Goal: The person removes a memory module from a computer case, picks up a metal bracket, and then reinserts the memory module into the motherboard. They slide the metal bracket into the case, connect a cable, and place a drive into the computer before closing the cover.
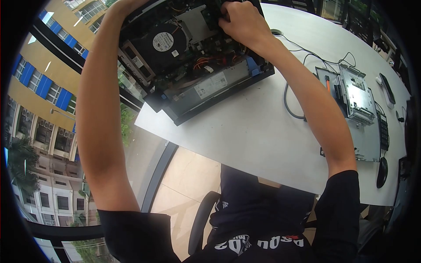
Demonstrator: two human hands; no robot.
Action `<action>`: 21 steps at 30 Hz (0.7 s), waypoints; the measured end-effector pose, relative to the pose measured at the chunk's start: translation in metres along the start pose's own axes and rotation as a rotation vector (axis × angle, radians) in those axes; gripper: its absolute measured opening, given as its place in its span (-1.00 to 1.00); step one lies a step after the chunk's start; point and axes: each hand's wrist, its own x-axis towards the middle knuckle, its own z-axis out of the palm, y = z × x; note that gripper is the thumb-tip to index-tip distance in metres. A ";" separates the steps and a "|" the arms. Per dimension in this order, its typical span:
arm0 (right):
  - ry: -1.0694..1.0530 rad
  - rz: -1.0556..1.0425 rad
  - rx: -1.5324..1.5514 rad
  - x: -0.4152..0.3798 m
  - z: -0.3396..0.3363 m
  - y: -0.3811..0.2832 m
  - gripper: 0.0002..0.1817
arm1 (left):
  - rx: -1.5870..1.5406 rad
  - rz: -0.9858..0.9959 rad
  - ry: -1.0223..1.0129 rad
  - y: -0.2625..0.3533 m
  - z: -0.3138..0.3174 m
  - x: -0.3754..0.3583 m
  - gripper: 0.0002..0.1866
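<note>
Head view: an opened computer case [193,61] sits at twelve o'clock on the white counter [254,131], overhanging its edge. The right hand [243,22] is curled tight on parts inside the case. The left hand [125,5] grips the case's far edge, its fingers hidden. A removed drive cage [357,94] lies at three o'clock.

Black short-sleeved T-shirt, sleeves ending above the elbows, white lettering with a touch of red across the chest at the near edge, dark trousers, both forearms bare, no watch or rings visible
</note>
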 end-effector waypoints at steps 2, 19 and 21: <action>-0.005 0.007 -0.001 0.001 -0.001 -0.001 -0.74 | 0.010 0.040 -0.010 0.003 0.001 -0.008 -0.40; -0.035 -0.033 0.000 0.005 -0.009 0.000 -0.78 | -0.043 0.039 0.028 -0.007 0.000 0.006 -0.41; -0.029 -0.059 0.029 0.002 -0.010 0.002 -0.79 | -0.059 0.034 0.020 -0.011 0.000 0.015 -0.40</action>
